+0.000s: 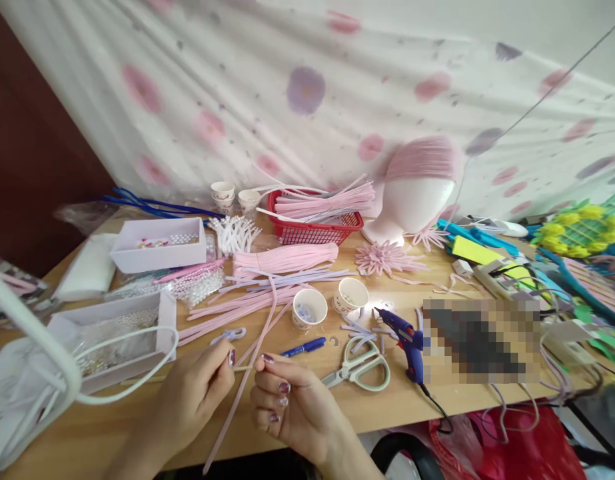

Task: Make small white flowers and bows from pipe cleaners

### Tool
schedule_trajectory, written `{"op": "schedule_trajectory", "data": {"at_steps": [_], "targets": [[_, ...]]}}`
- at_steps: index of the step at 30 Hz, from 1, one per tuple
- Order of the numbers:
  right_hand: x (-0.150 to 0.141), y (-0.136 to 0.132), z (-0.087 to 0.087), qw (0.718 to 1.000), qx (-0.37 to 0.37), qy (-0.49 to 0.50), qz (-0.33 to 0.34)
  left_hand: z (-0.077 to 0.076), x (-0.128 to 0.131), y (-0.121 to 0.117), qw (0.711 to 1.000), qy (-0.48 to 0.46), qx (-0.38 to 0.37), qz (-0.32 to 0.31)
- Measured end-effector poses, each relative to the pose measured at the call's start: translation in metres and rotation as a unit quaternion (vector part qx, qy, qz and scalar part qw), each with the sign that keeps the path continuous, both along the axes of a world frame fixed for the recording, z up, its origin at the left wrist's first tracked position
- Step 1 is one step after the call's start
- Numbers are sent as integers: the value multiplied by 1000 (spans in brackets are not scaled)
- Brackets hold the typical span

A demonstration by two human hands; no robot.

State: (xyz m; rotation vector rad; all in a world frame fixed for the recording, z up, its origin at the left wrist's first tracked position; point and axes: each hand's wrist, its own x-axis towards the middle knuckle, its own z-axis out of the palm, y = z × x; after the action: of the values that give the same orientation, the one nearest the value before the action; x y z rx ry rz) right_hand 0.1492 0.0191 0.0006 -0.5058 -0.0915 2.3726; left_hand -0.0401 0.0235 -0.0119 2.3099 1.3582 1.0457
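At the far left of the desk (377, 410), a thick white curved tube (32, 320) rises in front of a white box (168, 327) with clear bags in it. A second white box (160, 255), farther back, contains small beads, with blue stems (162, 205) behind it. Next comes the left hand (200, 383), its thumb and fingers closed on one end of a thin pale strip (243, 368) near the front of the desk; a small lilac loop (230, 335) lies just beyond that hand. A long pink strip (226, 420) slants between the hands, crossing the thin one. The right hand (294, 400) pinches the other end between thumb and forefinger, its other fingers curled. Behind lie a bunch of white-tipped stems (234, 235) and a pink bundle (287, 260); a red basket (312, 234) of pink stems stands farther back. To the right of the right hand's fingertips lie a blue pen (304, 347) and a pair of scissors (370, 363), with two paper cups (310, 295) beyond them. Then come a fuzzy pink flower (384, 259), a white foam head (417, 203) in a pink cap (424, 159), a blue glue gun (408, 335) and, at far right, yellow flowers (572, 230).
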Motion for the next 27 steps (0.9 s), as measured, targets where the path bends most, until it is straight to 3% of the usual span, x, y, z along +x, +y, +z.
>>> {"op": "schedule_trajectory", "data": {"at_steps": [3,9,12,19,27], "targets": [[-2,1,2,1000,16,-14,0,0,-4,-4,999,-13,1,46],[-5,1,-1,999,31,-40,-20,-9,-17,-3,986,-72,-88,126],[-4,2,-4,998,34,-38,-28,-13,-19,-3,980,-93,-79,154],[-2,6,-4,997,35,-54,-44,-12,-11,-5,975,-116,-40,183],[0,10,-3,997,2,-47,-64,-14,-22,-4,976,-107,-85,170]]}}
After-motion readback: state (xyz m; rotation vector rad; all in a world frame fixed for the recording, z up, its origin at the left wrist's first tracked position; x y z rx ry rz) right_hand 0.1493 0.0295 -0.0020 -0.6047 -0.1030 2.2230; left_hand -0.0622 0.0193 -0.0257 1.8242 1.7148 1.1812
